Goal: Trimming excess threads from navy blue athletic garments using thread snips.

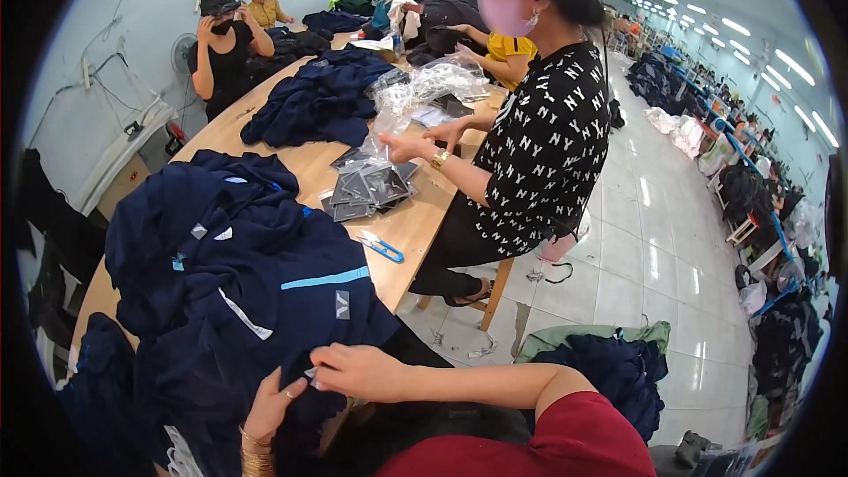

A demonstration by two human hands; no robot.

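Observation:
A navy garment (309, 318) with a light blue stripe and a grey patch lies spread over the table's near end. My right hand (358, 373) is pinched on a small whitish tag (311, 374) above the garment's lower edge. Close by on the left, my left hand (269, 408) rests against the navy cloth, thumb and forefinger apart; its other fingers are partly hidden. Bracelets circle the left wrist. Thread snips (382, 247) with blue handles lie on the wood beyond the garment.
Flat dark pieces in clear plastic (367, 185) are piled past the snips. Beside them a co-worker in a patterned black shirt (548, 141) handles clear bags. Another navy heap (314, 97) lies farther back. Dark clothes (609, 375) sit on green cloth on the floor at right.

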